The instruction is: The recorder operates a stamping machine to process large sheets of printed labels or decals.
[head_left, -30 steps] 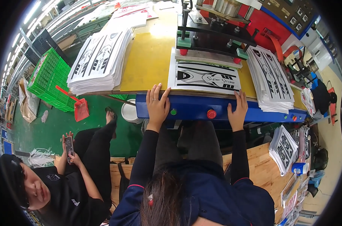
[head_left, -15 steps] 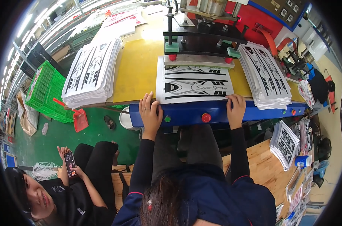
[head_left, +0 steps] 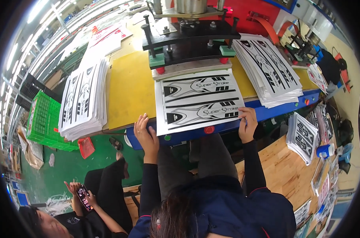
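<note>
A white printed sheet (head_left: 200, 104) with black and grey graphics lies at the front of the yellow work surface. It juts over the blue front edge, and its far edge is at the press head (head_left: 192, 43). My right hand (head_left: 247, 126) is closed on the sheet's near right corner, thumb and fingers together. Beside the near left corner, my left hand (head_left: 147, 137) has its fingers stretched and apart, with the thumb close to the sheet's edge. A stack of similar sheets (head_left: 83, 101) stands to the left, another stack (head_left: 267, 67) to the right.
A green button (head_left: 167, 137) and a red button (head_left: 209, 130) sit on the blue front panel (head_left: 184, 136). On the left are a green crate (head_left: 49, 123) and a seated person (head_left: 100, 198) holding a phone (head_left: 85, 197). A wooden table (head_left: 275, 174) carries more prints on the right.
The sheet has come out toward me from under the press head, showing more of its print. Both hands stay at its near corners. The whole view has shifted too.
</note>
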Available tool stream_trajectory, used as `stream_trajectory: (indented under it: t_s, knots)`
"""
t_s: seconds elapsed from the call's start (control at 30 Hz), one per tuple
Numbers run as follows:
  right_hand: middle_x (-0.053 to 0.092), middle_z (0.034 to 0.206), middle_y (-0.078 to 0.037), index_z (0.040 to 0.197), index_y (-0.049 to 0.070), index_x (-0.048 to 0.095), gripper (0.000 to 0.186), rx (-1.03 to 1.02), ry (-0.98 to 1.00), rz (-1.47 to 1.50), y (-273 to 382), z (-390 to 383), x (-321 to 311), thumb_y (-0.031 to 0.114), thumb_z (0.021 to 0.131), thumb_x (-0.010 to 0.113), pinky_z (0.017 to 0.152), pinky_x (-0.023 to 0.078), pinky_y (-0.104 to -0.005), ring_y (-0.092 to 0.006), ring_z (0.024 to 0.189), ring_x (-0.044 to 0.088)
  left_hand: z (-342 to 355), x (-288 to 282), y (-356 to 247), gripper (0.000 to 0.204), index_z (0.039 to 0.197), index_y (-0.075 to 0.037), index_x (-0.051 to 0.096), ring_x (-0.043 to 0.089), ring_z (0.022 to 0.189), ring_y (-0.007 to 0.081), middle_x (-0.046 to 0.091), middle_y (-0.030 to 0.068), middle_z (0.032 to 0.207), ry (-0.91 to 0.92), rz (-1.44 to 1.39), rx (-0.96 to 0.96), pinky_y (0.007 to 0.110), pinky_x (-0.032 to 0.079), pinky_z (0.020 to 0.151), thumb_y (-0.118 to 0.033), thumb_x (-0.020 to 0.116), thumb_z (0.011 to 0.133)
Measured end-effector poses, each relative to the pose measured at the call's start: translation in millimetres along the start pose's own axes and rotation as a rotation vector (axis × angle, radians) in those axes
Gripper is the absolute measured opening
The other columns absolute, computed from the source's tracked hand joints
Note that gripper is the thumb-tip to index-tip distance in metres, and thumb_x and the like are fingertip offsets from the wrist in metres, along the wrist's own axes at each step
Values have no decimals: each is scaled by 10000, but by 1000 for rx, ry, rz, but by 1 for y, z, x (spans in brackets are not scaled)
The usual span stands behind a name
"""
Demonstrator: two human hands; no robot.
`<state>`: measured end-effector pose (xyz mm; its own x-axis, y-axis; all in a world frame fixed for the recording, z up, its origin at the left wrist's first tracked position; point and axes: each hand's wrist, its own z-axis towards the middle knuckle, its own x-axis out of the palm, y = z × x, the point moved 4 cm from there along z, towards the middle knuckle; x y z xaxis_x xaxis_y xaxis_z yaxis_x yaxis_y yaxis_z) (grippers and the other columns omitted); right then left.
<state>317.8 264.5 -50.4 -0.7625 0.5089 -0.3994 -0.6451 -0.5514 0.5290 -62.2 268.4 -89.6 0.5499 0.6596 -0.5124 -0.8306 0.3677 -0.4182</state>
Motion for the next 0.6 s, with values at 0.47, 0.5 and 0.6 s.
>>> stream_trajectory:
  t_s: [0.47, 0.5, 0.6]
  knots:
    - [322, 1501, -340, 1456, -41, 331, 622, 327, -949, 971, 48, 78, -85, 331, 964, 411, 1181, 226, -492, -417, 1414, 331, 76, -108, -3, 604, 1463, -47, 392, 407, 1389, 274, 485, 170, 1455, -265, -1506, -617, 405, 317, 1113, -464, 320, 1032]
    - [345, 1500, -319, 1439, -45, 359, 597, 366, -933, 914, 40, 80, -73, 315, 966, 405, 1179, 231, -490, -406, 1411, 342, 78, -113, 1, 624, 1475, -46, 371, 391, 1401, 272, 479, 171, 1460, -312, -1284, -602, 408, 318, 1115, -480, 326, 1029]
    - [607, 1238, -146, 1242, -28, 557, 359, 385, -314, 612, 23, 80, -12, 181, 982, 426, 1054, 400, -369, -262, 1206, 553, 79, -78, 7, 569, 1465, -54, 395, 412, 1389, 255, 498, 160, 1445, 102, -847, -686, 389, 309, 1122, -412, 372, 1023]
